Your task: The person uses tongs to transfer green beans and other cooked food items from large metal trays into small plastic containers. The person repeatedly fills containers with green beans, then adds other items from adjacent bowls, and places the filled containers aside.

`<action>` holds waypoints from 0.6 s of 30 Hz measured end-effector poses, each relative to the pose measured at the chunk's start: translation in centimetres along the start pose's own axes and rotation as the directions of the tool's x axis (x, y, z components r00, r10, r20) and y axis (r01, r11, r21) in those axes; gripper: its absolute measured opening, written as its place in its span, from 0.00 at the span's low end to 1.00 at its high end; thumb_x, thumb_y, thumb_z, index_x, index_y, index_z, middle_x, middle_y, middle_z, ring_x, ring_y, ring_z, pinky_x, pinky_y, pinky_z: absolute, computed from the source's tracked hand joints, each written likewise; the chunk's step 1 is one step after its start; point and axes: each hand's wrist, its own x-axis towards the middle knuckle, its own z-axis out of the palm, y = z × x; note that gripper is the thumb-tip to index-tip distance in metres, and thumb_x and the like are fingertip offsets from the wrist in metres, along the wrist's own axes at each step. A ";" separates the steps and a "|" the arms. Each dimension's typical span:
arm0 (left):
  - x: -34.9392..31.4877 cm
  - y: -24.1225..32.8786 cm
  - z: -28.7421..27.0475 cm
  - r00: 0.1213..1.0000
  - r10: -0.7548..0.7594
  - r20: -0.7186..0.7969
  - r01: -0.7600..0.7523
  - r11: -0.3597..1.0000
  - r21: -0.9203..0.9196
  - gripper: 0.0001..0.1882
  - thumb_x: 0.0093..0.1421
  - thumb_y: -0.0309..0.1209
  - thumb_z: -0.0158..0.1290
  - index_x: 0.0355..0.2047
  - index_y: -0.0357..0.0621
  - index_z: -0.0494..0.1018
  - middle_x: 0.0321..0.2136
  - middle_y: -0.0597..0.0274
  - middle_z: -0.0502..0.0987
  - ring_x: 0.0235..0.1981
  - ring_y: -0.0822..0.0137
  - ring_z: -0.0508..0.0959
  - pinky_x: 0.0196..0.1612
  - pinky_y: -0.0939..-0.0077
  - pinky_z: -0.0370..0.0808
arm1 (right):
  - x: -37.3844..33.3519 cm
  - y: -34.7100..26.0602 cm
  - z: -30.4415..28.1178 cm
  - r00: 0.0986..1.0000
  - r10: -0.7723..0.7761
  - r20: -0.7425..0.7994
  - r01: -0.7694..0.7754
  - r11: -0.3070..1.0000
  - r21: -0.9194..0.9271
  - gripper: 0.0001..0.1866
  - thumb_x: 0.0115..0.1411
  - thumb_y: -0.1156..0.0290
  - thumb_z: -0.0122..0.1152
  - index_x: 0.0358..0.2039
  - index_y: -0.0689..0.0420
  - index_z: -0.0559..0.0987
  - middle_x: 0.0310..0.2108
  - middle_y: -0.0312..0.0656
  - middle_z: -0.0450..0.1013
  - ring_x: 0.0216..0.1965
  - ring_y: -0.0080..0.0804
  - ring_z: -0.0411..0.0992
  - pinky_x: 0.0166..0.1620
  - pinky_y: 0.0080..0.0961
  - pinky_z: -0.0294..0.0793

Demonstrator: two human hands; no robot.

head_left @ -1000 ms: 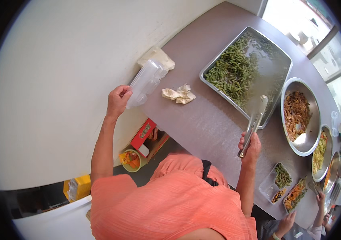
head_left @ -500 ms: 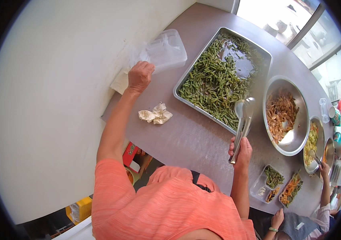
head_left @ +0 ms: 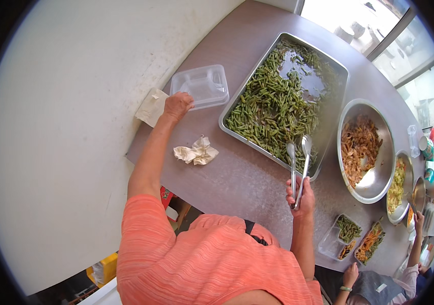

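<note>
Head view shows me pale wall (head_left: 74, 142) at nine o'clock, windows (head_left: 423, 84) at two, grey table (head_left: 227, 178) between, left hand (head_left: 178, 104) pinching container (head_left: 205, 85), right hand (head_left: 305, 199) grasping tongs (head_left: 306, 145).

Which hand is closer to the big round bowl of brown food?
Right. The right hand, holding metal tongs, is just left of the bowl; the left hand is farther left, at the clear plastic container.

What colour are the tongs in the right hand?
The tongs are silver; the head view shows them best.
</note>
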 end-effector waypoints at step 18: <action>10.7 6.2 -11.2 0.991 -0.092 0.100 0.090 0.996 0.017 0.29 0.50 0.25 0.48 0.55 0.42 0.58 0.35 0.39 0.77 0.37 0.43 0.78 0.41 0.53 0.75 | -3.3 1.4 0.2 0.985 -0.155 -0.080 0.146 0.983 -0.111 0.22 0.68 0.53 0.42 0.47 0.62 0.67 0.31 0.46 0.72 0.20 0.26 0.69 0.14 0.16 0.65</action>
